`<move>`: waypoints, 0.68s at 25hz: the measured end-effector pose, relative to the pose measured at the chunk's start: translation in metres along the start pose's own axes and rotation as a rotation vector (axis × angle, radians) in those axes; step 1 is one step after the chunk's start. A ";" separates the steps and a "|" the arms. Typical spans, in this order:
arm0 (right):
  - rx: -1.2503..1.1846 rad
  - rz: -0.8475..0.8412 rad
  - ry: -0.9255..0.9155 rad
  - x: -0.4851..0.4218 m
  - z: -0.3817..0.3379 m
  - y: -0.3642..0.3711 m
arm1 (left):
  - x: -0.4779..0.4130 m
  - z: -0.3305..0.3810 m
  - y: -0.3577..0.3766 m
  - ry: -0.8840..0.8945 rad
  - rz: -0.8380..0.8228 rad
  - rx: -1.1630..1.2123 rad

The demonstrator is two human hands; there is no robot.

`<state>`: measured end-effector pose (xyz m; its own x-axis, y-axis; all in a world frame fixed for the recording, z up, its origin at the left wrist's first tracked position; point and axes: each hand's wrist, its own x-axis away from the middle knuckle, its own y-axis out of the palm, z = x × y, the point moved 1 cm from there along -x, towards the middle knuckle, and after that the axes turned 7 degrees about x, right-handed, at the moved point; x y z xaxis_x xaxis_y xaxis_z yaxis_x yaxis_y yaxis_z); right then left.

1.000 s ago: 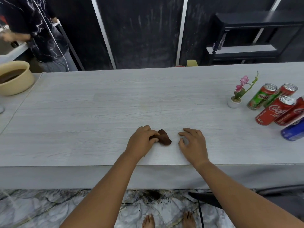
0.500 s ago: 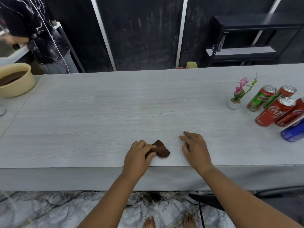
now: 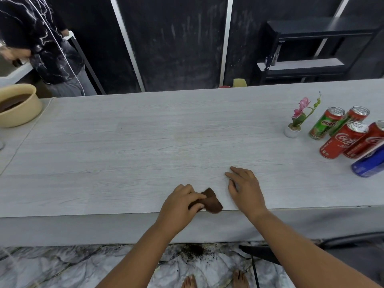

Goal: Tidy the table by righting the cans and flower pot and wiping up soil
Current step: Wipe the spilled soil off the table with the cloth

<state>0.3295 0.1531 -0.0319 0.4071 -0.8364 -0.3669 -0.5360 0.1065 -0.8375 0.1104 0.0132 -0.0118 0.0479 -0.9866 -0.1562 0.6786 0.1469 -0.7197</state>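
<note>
Gripping a brown cloth (image 3: pixel 212 201), the left hand (image 3: pixel 179 205) has its fingers curled over it right at the near edge of the table (image 3: pixel 145 142), so part of the cloth is buried under the knuckles. Right hand (image 3: pixel 245 189) lies flat and spread on the wood just beside it, holding nothing. Over on the right the flower pot (image 3: pixel 292 130) stands upright next to the cans (image 3: pixel 340 140); the blue can (image 3: pixel 368 163) gets cut off by the frame edge, so can't say how it sits. Loads of bare tabletop between the hands and that cluster. Dark soil (image 3: pixel 193 250) is scattered on the marble floor below the edge, by bare feet
</note>
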 end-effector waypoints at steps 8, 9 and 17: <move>0.015 0.000 0.001 0.000 0.001 0.002 | -0.052 -0.011 -0.020 -0.099 0.119 -0.095; 0.016 0.000 0.002 0.000 0.001 0.003 | -0.050 -0.012 -0.016 -0.102 0.105 -0.093; 0.130 -0.097 0.005 0.002 -0.001 0.006 | -0.017 -0.016 -0.006 -0.085 0.120 -0.066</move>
<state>0.3263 0.1512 -0.0367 0.4484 -0.8488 -0.2800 -0.3941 0.0934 -0.9143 0.0937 0.0304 -0.0156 0.1898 -0.9637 -0.1879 0.6149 0.2659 -0.7424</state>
